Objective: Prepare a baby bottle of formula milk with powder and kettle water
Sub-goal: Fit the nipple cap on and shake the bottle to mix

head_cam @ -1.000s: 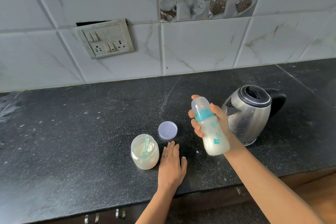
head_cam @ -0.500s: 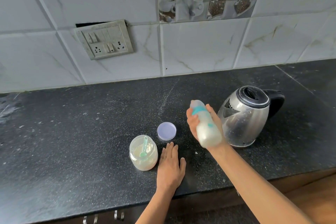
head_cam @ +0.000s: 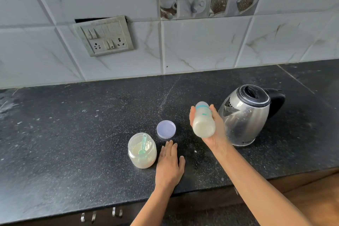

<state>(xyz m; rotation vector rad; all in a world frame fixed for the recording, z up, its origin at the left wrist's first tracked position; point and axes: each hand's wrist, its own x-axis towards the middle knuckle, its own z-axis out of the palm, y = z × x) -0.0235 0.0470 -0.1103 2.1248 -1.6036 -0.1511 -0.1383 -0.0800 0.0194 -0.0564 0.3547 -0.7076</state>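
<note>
My right hand grips a capped baby bottle with a teal collar, holding it tilted above the counter with its base towards me; milky liquid fills it. My left hand lies flat, palm down, on the black counter, just right of the open jar of formula powder. A green scoop stands inside the jar. The jar's pale purple lid lies on the counter behind my left hand. A steel kettle with a black lid and handle stands right behind the bottle.
A tiled wall with a switch and socket plate runs along the back of the counter. The counter's front edge has drawer handles below it. White powder specks dust the dark surface.
The bottle went from nearly upright to tilted with its base swung towards me, blurred midway. My left hand, the jar, lid and kettle stayed in place.
</note>
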